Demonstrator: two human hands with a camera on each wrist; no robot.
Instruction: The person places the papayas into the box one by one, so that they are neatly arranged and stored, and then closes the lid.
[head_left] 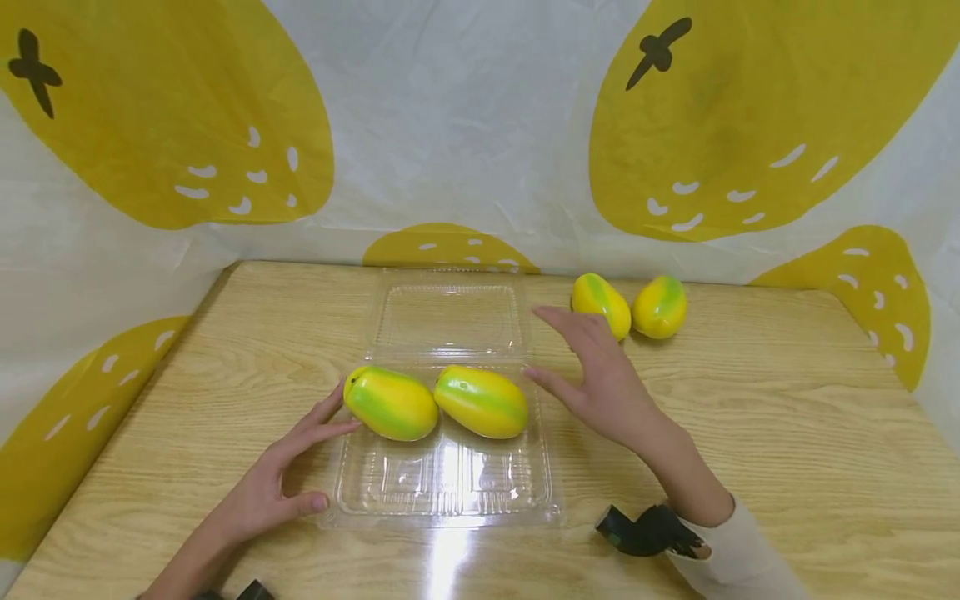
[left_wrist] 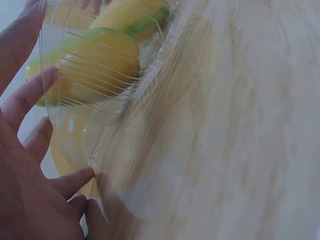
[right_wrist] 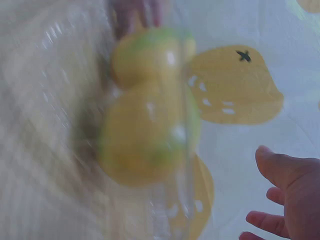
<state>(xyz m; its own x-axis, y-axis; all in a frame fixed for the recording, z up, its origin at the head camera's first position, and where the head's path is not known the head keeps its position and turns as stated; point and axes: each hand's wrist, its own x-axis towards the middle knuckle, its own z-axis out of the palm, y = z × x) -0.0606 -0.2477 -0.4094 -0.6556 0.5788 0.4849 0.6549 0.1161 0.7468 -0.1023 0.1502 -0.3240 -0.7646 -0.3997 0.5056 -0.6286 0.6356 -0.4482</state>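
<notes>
A clear plastic clamshell box (head_left: 450, 479) lies unfolded, its lid (head_left: 450, 321) toward the back. Side by side in its base are two yellow papayas with green streaks, the left papaya (head_left: 393, 404) and the right papaya (head_left: 482, 402). My left hand (head_left: 281, 471) is at the box's left side, fingers spread, fingertips right at the rim beside the left papaya; the left wrist view shows these fingers (left_wrist: 37, 135) along the clear wall. Off the box's right edge, my right hand (head_left: 607, 379) holds nothing, its thumb (right_wrist: 275, 165) and fingers apart.
Two more papayas, one (head_left: 602, 304) partly behind my right hand and another (head_left: 660, 307), sit at the table's back right. A white cloth (head_left: 465, 117) printed with yellow fruit hangs behind the wooden table (head_left: 750, 433). Black straps (head_left: 645, 532) circle my wrists.
</notes>
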